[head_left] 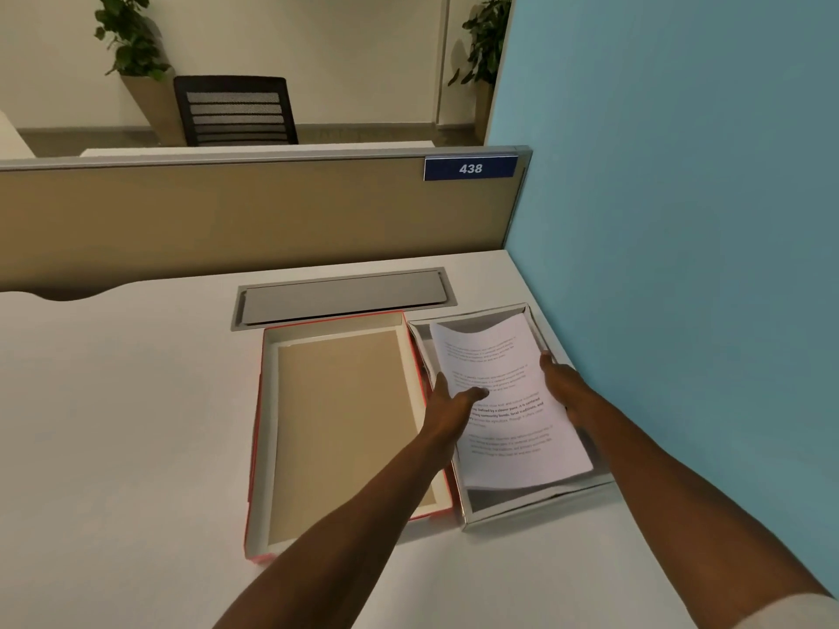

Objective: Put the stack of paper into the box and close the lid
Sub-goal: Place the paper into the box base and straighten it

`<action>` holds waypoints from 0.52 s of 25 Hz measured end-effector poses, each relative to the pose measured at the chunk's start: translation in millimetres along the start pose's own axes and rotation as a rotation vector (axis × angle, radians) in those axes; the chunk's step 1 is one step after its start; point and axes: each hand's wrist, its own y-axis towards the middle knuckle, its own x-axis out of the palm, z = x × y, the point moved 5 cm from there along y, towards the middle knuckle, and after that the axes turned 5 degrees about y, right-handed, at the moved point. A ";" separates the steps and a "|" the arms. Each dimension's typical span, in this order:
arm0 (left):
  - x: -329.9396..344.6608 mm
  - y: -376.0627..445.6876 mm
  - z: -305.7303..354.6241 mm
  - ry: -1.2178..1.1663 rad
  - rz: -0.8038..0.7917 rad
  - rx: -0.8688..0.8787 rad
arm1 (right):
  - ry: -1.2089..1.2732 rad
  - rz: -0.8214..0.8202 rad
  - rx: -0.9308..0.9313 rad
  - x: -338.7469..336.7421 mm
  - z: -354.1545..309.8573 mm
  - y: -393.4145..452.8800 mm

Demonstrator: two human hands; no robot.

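A stack of printed white paper [504,401] hangs tilted over the open white box [522,508] on the right side of the desk, its lower end just inside the box walls. My left hand [449,404] grips the stack's left edge, thumb on top. On the stack's right edge my right hand [565,385] holds it. To the left of the box, touching it, the red-edged lid [261,447] lies upside down, its tan inside facing up. My left forearm crosses over the lid's near right corner.
A grey cable-tray flap [345,295] is set into the desk just behind the lid and box. A blue partition [681,265] rises right of the box, a tan divider [227,215] behind the desk. White desk surface [113,424] spreads to the left.
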 end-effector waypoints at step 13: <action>15.2 25.7 -16.4 0.031 -0.027 0.046 | -0.019 0.091 -0.030 -7.5 28.1 29.5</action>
